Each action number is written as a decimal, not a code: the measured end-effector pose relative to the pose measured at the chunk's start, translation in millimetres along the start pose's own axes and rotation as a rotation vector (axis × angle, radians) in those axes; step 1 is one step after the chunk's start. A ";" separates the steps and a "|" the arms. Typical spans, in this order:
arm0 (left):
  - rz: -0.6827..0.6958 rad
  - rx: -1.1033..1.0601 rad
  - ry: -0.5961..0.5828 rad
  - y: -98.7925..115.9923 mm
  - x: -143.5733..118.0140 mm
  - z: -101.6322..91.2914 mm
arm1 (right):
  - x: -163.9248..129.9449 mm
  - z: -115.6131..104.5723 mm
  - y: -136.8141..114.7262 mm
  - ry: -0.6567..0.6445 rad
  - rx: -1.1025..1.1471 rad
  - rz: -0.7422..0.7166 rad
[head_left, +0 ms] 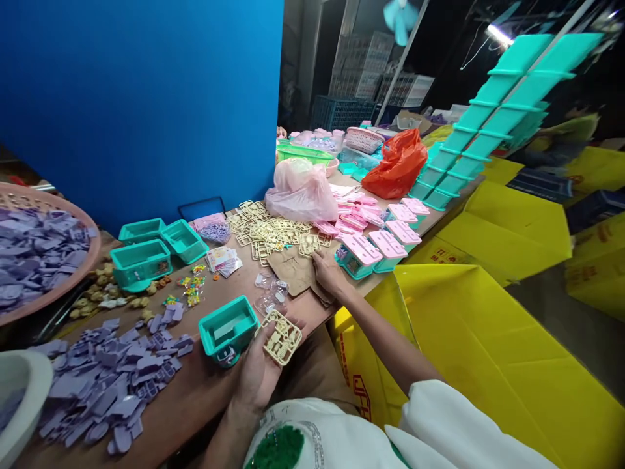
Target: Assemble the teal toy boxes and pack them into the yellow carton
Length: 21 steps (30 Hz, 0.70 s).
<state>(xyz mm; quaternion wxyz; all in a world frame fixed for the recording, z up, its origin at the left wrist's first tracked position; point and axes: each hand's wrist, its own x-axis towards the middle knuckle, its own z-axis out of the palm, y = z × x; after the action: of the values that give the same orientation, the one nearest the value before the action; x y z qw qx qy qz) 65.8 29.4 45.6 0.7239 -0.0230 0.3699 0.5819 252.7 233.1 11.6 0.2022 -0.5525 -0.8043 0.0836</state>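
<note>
The left hand (258, 371) pinches a cream sprue (282, 337) beside the teal box (228, 329) at the desk (205, 384) edge; the right hand (328, 272), fingers spread, reaches the sprue pile (273, 231) and should lift one sheet cleanly.

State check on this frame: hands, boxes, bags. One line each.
left hand: holding teal box and cream parts frame
teal box: open, lidless, at table edge
cream parts frame: flat, held against fingers
right hand: reaching into cream frame pile, grip unclear
pink-lidded boxes: closed
orange bag: bulging, bunched shut
yellow carton: open
</note>
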 end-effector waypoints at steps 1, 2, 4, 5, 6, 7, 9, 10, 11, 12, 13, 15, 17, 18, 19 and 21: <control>0.003 -0.010 0.001 -0.6 0.0 -1.3 | -1.1 0.5 0.2 -0.016 -0.018 -0.013; 0.005 -0.017 0.001 -1.4 0.4 -2.7 | -3.2 0.2 -0.2 -0.026 -0.035 -0.025; 0.002 -0.011 -0.006 -3.2 1.6 -5.6 | -6.2 -2.7 -0.2 -0.033 -0.072 -0.029; -0.002 0.001 -0.015 -4.2 2.3 -7.0 | -5.3 -5.0 0.8 -0.033 -0.093 -0.019; -0.007 0.016 -0.028 -5.4 3.0 -8.1 | -2.3 -7.4 2.7 -0.034 -0.117 -0.001; -0.015 0.030 -0.041 -6.8 3.6 -9.0 | 3.0 -9.6 5.2 -0.037 -0.142 0.023; -0.032 0.047 -0.063 -9.7 4.3 -9.6 | 18.9 -11.9 10.1 -0.057 -0.195 0.078; -0.038 0.048 -0.071 -11.2 4.4 -9.3 | 28.4 -11.7 11.8 -0.070 -0.224 0.109; -0.042 0.047 -0.077 -12.5 4.3 -8.8 | 37.8 -10.6 12.6 -0.086 -0.253 0.140; -0.044 0.042 -0.081 -13.5 4.0 -8.3 | 46.6 -8.8 12.4 -0.102 -0.280 0.168; -0.043 0.037 -0.084 -14.1 3.5 -7.7 | 54.2 -6.6 11.6 -0.118 -0.303 0.190; -0.045 0.030 -0.086 -14.1 2.3 -7.4 | 64.6 -2.0 8.9 -0.140 -0.329 0.205; -0.047 0.037 -0.081 -13.1 0.9 -8.5 | 69.1 1.3 7.1 -0.152 -0.326 0.195; -0.046 0.040 -0.076 -12.8 0.4 -9.6 | 70.1 2.1 6.7 -0.152 -0.317 0.191; -0.043 0.041 -0.069 -12.8 0.1 -11.1 | 70.9 2.3 6.6 -0.147 -0.304 0.191; -0.036 0.033 -0.063 -14.7 0.9 -15.1 | 73.2 0.5 5.9 -0.124 -0.268 0.203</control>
<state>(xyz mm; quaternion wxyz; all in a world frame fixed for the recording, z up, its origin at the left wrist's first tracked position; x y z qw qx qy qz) 70.8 18.4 28.3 0.7460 0.0005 0.3557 0.5629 235.0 302.9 26.1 0.0672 -0.6465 -0.7593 0.0296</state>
